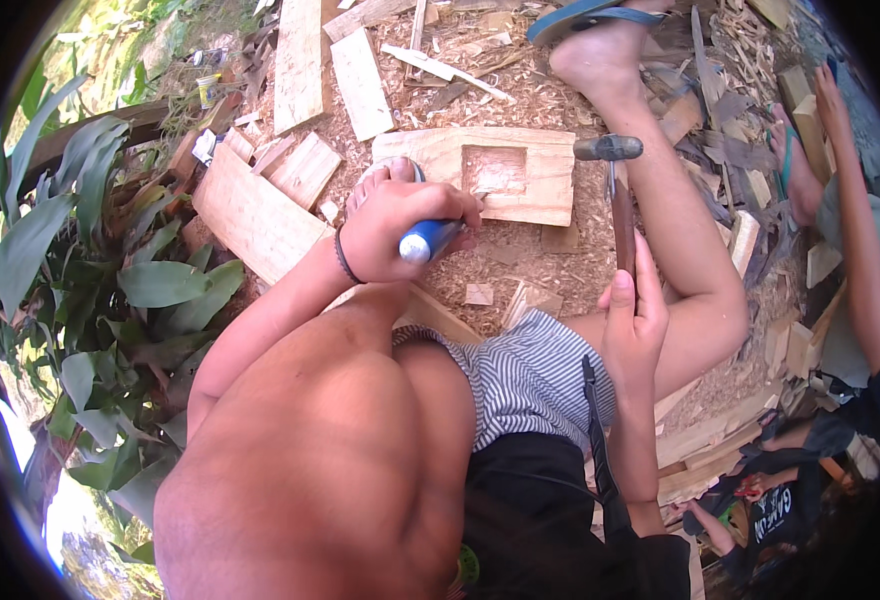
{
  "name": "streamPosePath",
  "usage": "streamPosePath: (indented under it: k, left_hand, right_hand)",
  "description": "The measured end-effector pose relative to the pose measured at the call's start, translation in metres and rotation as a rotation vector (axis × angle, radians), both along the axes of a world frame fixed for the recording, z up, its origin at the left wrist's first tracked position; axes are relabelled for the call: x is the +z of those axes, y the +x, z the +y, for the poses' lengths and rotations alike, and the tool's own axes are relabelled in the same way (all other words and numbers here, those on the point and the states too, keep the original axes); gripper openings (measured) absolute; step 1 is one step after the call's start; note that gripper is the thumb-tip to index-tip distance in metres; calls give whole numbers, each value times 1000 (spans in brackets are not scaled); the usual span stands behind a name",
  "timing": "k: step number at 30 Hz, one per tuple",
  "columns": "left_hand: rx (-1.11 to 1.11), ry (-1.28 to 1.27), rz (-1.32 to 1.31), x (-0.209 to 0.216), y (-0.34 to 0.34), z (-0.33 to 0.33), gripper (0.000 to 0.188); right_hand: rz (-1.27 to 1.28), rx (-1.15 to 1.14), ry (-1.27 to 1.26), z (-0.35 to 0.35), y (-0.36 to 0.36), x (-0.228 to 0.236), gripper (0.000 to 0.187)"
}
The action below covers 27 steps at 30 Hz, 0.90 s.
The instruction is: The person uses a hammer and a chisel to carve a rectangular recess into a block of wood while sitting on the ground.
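Note:
My left hand is closed round the blue handle of a chisel, whose metal-capped end points up toward me. The chisel's blade is hidden behind the hand, beside the recessed board. That pale wooden board lies on the ground with a shallow rectangular recess cut into it. In my right hand is a hammer, gripped low on its brown wooden handle. Its grey metal head stands raised at the board's right end, apart from the chisel. My left foot rests at the board's left end.
Wood chips and shavings cover the ground. Loose boards lie beyond and left of the work, near broad-leaved plants. My bent right leg borders the right side. Other people sit farther right among wood offcuts.

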<state>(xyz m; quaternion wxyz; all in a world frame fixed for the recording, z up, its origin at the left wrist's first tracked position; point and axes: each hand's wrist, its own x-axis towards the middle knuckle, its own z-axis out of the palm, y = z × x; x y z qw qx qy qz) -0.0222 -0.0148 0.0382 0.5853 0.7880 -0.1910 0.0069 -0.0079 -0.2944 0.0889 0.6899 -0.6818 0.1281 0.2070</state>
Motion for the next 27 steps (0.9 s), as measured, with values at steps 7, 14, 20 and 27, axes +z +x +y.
streamPosePath:
  k: [7,14,20,27]
  left_hand:
    - [110,-155,446,-6,23,11,21]
    - [22,79,91,-7,-31,19,16]
    - [53,-88,191,-10,-48,23,16]
    - [231,-262,431,-3,8,20,56]
  right_hand:
    - [-124,558,-793,12,16,-25,43]
    - [-66,539,-864,12,12,-36,42]
    - [-156,536,-899,23,12,-30,43]
    - [-39,516,-729,18,19,-35,44]
